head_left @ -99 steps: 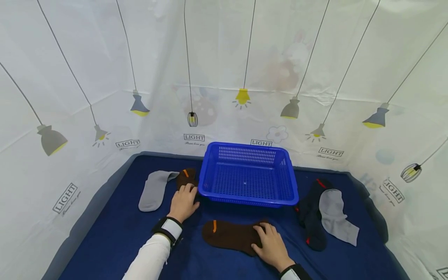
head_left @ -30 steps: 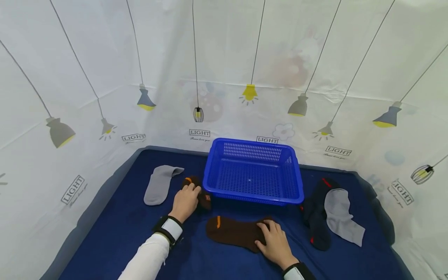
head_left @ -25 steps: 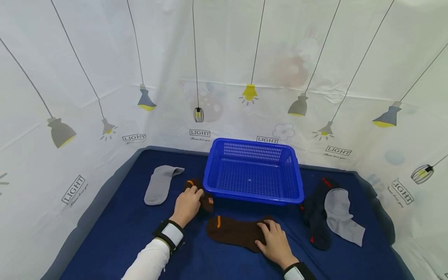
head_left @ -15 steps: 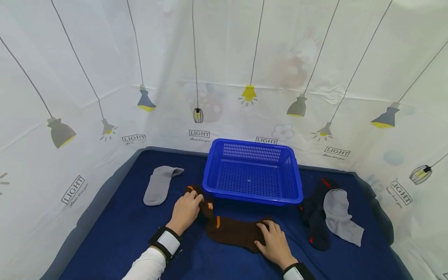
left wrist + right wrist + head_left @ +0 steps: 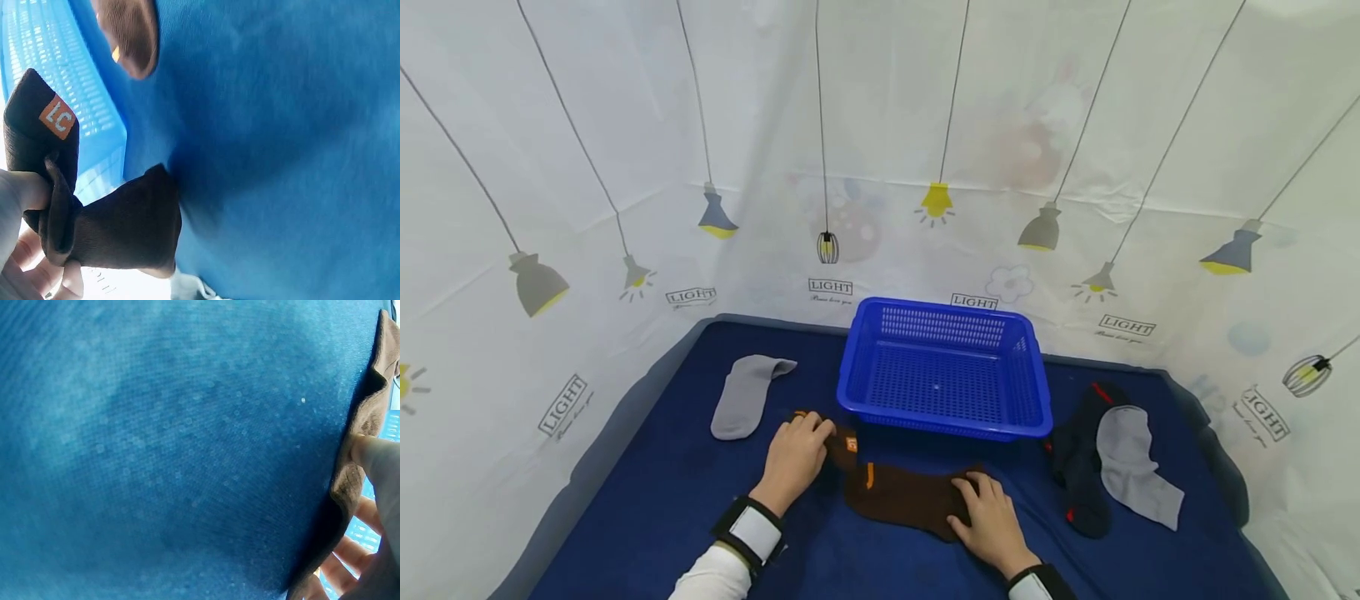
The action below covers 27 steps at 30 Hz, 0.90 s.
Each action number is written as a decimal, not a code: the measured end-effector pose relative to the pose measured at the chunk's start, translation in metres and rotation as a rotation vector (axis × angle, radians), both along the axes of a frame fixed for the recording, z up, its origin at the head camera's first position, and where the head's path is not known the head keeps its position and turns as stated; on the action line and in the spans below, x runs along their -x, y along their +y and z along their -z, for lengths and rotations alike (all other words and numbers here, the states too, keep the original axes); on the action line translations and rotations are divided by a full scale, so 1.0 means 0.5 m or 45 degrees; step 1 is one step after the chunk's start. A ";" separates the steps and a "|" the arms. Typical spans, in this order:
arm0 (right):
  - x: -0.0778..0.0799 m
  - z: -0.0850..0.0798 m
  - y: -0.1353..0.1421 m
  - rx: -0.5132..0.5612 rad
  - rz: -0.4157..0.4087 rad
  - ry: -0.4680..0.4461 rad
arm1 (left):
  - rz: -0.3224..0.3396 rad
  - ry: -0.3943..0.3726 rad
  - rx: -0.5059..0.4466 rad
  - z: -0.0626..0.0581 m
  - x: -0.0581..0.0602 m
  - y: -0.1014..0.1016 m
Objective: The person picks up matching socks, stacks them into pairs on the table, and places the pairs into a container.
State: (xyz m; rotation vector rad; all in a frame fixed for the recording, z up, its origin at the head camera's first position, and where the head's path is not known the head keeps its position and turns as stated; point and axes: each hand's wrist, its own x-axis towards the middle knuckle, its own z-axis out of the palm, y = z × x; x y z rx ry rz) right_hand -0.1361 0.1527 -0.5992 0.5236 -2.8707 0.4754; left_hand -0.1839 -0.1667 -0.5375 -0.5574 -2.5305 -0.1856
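Observation:
My left hand (image 5: 795, 457) pinches a brown sock (image 5: 842, 445) near the basket's front left corner. In the left wrist view this sock (image 5: 125, 222) is bunched between thumb and fingers, both ends sticking out, with an orange label on one end. A second brown sock (image 5: 898, 497), with an orange stripe, lies flat in front of the basket. My right hand (image 5: 991, 521) has its thumb and fingers at that sock's right end; in the right wrist view the thumb lies on one side of the wavy fabric (image 5: 349, 478) and the fingers on the other.
A blue perforated basket (image 5: 936, 379) stands at the back middle of the dark blue cloth (image 5: 647, 508). To its left lies a grey sock (image 5: 741, 400). Right of it, another grey sock (image 5: 1131, 458) partly overlaps dark socks (image 5: 1078, 467) with red patches. A printed curtain (image 5: 760, 250) encloses the back.
My left hand has gathered up the left brown sock and drawn it slightly toward me, its labelled end now close to the flat sock. The right hand stays at its sock.

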 end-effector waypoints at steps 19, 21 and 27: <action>-0.003 -0.001 0.000 0.015 0.011 -0.015 | 0.107 -0.054 0.030 0.037 -0.028 0.062; -0.003 -0.001 0.000 0.018 0.009 -0.011 | 0.121 -0.081 0.039 0.035 -0.032 0.071; -0.003 -0.003 0.001 0.028 -0.003 0.023 | 0.166 -0.103 0.040 0.027 -0.042 0.095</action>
